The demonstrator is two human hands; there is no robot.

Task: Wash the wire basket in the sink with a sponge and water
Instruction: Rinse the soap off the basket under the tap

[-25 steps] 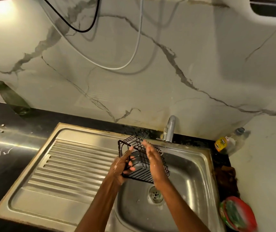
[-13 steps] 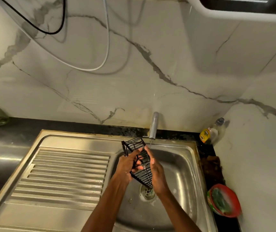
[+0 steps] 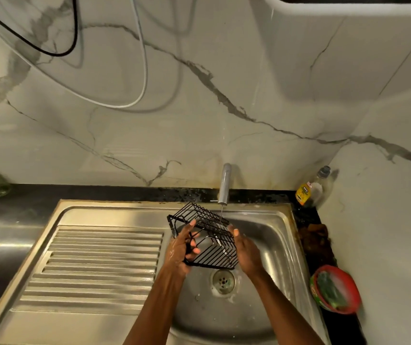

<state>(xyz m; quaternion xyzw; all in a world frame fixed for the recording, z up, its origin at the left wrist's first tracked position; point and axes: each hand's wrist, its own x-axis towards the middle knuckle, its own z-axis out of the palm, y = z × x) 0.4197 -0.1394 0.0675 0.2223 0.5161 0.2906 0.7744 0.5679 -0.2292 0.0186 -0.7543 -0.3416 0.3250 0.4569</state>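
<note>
A black wire basket (image 3: 208, 241) hangs tilted over the steel sink (image 3: 271, 235) bowl, under a thin stream of water from the tap (image 3: 225, 183). My left hand (image 3: 180, 247) grips its left side, fingers curled through the wires. My right hand (image 3: 246, 250) lies flat against the basket's right side with its fingers straight. A green sponge (image 3: 330, 291) sits in a red bowl (image 3: 348, 285) at the right of the sink. No sponge is in either hand.
The ribbed drainboard (image 3: 100, 260) spreads left of the bowl, the drain (image 3: 223, 281) lies below the basket. A clear bottle with a yellow label (image 3: 310, 189) stands in the back right corner. A dark rag (image 3: 315, 236) lies beside the sink rim. Cables hang on the marble wall.
The basket has been turned from edge-on to show its open grid, and sits a little more under the running water. Both hands stay on it.
</note>
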